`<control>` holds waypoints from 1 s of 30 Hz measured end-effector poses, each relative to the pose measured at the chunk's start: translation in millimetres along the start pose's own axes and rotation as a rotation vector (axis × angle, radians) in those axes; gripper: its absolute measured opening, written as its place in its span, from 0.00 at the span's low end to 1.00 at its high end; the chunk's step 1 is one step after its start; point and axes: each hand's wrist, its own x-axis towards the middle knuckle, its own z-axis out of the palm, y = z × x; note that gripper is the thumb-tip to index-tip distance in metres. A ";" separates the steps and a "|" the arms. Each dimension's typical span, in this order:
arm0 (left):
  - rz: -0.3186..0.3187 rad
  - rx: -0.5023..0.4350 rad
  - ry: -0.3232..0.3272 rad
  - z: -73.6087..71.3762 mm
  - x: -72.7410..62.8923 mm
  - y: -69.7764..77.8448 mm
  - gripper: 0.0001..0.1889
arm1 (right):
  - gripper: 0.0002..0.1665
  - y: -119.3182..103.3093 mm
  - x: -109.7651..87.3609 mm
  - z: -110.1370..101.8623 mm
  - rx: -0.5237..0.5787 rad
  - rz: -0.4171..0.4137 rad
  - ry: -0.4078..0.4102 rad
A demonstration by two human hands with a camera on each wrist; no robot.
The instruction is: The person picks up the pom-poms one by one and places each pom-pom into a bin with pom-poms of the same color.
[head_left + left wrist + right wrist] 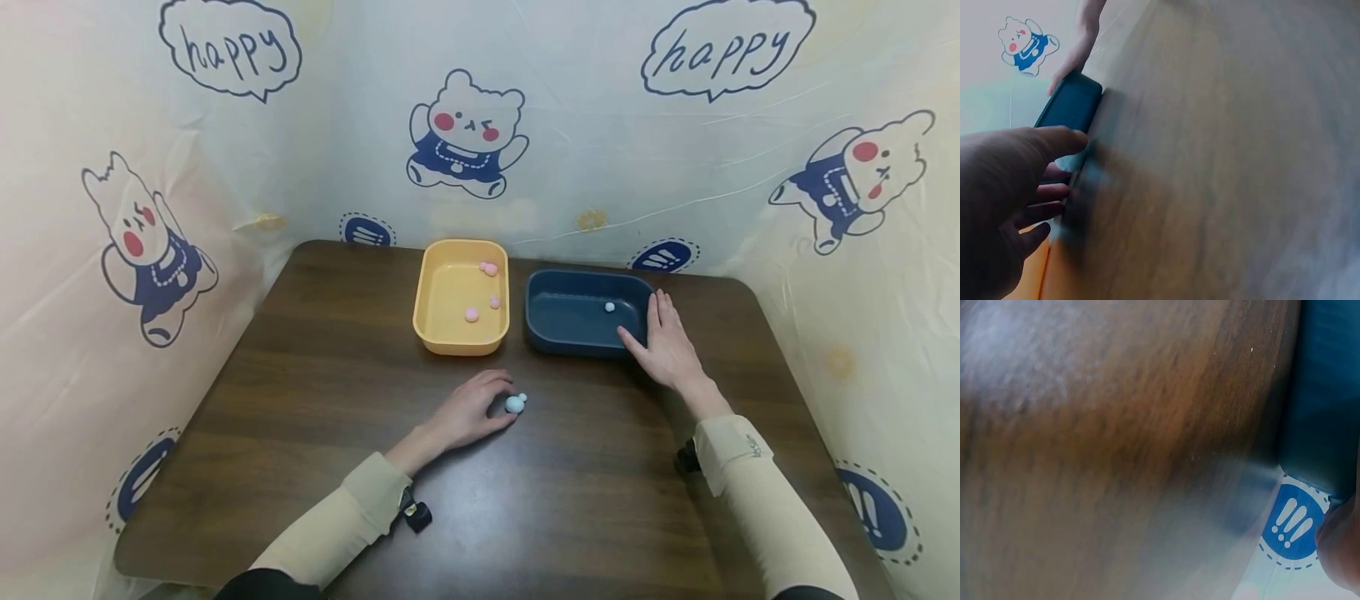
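Observation:
My left hand is low over the middle of the table, thumb and fingertips curved round a light blue ball. A smaller pale ball shows right beside it, touching or nearly so. In the left wrist view the light blue ball appears under the thumb, partly hidden. My right hand rests at the right end of a dark blue tray, fingers straight along the outside and thumb stretched over the near rim. One small pale ball lies inside that tray.
Left of the dark blue tray stands a yellow tray with several pink balls in it. A narrow gap separates the trays. Both sit near the back edge of the brown wooden table, before a printed curtain.

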 end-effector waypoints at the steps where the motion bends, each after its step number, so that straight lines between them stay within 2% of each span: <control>1: -0.016 -0.017 -0.008 -3.3 0.5 5.2 0.17 | 0.66 0.1 -0.2 0.0 0.000 0.001 -0.001; 3: -0.035 -0.026 -0.010 0.8 1.4 2.8 0.15 | 0.66 0.4 -0.4 -0.1 -0.001 0.003 -0.002; 8: -0.071 -0.049 -0.019 -2.5 1.4 9.1 0.14 | 0.66 0.1 -0.3 -0.2 -0.002 0.010 -0.004; 10: -0.077 -0.075 -0.021 -10.0 0.2 17.6 0.14 | 0.66 -0.2 -0.2 -0.3 0.000 0.014 -0.008; 16: -0.018 -0.078 0.034 6.6 0.0 -1.2 0.13 | 0.66 -0.6 1.2 -0.8 0.001 0.017 -0.017; 18: -0.001 -0.082 0.052 7.8 -0.6 -2.4 0.13 | 0.66 -0.8 1.6 -1.0 0.003 0.017 -0.018; 23: 0.015 -0.139 0.061 -9.6 -3.1 16.9 0.16 | 0.66 -1.0 1.3 -0.9 0.004 0.017 -0.018; 26: 0.049 -0.137 0.084 -13.5 -3.1 19.4 0.18 | 0.66 -0.9 0.9 -0.9 0.005 0.014 -0.017; 30: 0.047 -0.156 0.093 -19.7 -1.6 25.9 0.19 | 0.66 -0.8 0.5 -1.1 0.008 0.012 -0.014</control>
